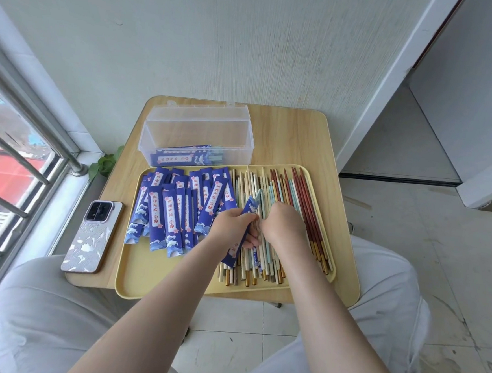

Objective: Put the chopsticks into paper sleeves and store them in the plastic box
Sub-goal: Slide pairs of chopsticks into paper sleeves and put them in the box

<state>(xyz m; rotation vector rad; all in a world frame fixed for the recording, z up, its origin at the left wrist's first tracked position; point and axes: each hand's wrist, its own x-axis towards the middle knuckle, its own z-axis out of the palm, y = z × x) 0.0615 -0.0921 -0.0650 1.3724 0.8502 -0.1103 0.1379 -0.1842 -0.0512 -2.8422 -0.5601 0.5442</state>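
My left hand (231, 226) grips a blue paper sleeve (250, 208) that stands slanted over the yellow tray (155, 279). My right hand (283, 226) is right beside it, fingers curled down among the loose chopsticks (280, 189); a pale teal chopstick (258, 196) pokes out at the sleeve's top. A pile of empty blue sleeves (175, 207) fills the tray's left half. The clear plastic box (197, 137) stands open behind the tray, with sleeved chopsticks (182, 157) lying at its bottom.
A phone (92, 236) lies on the small wooden table (290, 136), left of the tray. A barred window (15, 150) is at the left, a wall behind the table. My knees flank the table's near edge.
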